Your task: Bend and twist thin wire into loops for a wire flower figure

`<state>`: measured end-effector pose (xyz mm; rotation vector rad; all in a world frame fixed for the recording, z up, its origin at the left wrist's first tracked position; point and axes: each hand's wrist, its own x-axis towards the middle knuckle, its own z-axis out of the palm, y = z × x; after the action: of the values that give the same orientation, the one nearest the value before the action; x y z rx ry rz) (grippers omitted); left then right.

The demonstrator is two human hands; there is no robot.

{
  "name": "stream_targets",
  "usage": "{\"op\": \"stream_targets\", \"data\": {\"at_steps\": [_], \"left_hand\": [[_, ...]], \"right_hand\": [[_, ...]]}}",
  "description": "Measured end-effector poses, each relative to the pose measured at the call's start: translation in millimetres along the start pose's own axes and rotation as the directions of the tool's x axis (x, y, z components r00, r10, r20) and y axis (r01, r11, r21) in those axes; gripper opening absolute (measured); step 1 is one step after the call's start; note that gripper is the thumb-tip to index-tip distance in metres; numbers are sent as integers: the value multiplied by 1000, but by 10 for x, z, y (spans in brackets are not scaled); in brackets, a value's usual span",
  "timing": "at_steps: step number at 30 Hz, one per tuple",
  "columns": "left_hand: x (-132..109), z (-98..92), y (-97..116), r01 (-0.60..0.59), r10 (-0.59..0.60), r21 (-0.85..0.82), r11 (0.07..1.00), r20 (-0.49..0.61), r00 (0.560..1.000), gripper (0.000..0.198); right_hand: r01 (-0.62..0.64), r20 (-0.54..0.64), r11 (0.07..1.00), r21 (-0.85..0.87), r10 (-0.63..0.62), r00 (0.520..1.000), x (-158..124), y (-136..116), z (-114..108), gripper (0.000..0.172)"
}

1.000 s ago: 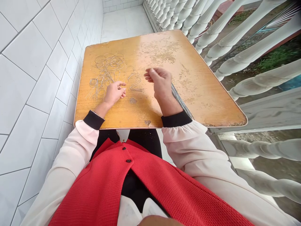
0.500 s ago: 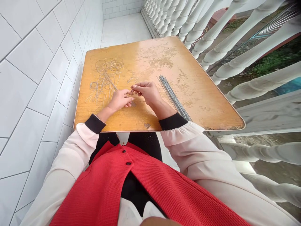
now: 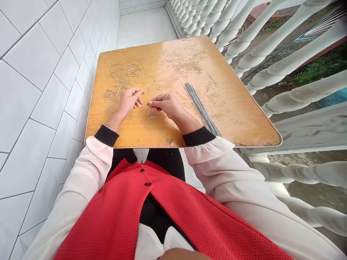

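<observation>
My right hand (image 3: pixel 167 104) pinches a thin wire (image 3: pixel 148 112) over the near part of the table; a short end of it hangs below the fingertips. To its left, my left hand (image 3: pixel 129 102) is raised apart from it, thumb and forefinger pressed together and the other fingers curled. What lies in that pinch, if anything, is too fine to make out. Behind and beside my left hand is a tangle of looped wires (image 3: pixel 127 70). A few thin wire loops (image 3: pixel 153 87) show just beyond my right fingertips. Right of my right hand lies a bundle of straight grey wires (image 3: pixel 200 104).
The wooden table (image 3: pixel 238 122) has a worn, peeling top and rounded corners. A white tiled wall (image 3: pixel 48 94) runs close along the left. White balusters (image 3: pixel 255 47) line the right side, beyond the table edge.
My hands were together at the wire and are now apart. My left hand has moved up and left, away from the right one, which stays nearly in place holding the wire.
</observation>
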<state>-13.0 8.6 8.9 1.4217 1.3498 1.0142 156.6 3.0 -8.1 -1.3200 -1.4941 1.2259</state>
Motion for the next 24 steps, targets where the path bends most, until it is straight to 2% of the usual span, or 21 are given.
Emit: {"op": "stream_targets", "data": {"at_steps": [13, 16, 18, 21, 24], "left_hand": [[8, 52, -30, 14, -14, -8, 1000, -18, 1000, 20], [26, 41, -58, 32, -32, -26, 999, 0, 999, 29], [26, 18, -68, 57, -56, -101, 993, 9, 998, 40], [4, -16, -79, 116, -106, -188, 975, 62, 992, 45], [-29, -21, -81, 168, -146, -120, 979, 170, 975, 28]], "right_hand": [[-6, 7, 1000, -8, 6, 1000, -3, 32, 30, 31], [-26, -8, 1000, 7, 26, 1000, -8, 12, 5, 30], [-30, -21, 999, 15, 30, 999, -10, 3, -10, 29], [-6, -56, 999, 33, 8, 998, -3, 11, -30, 28], [21, -100, 998, 58, -16, 995, 13, 30, -45, 25]]}}
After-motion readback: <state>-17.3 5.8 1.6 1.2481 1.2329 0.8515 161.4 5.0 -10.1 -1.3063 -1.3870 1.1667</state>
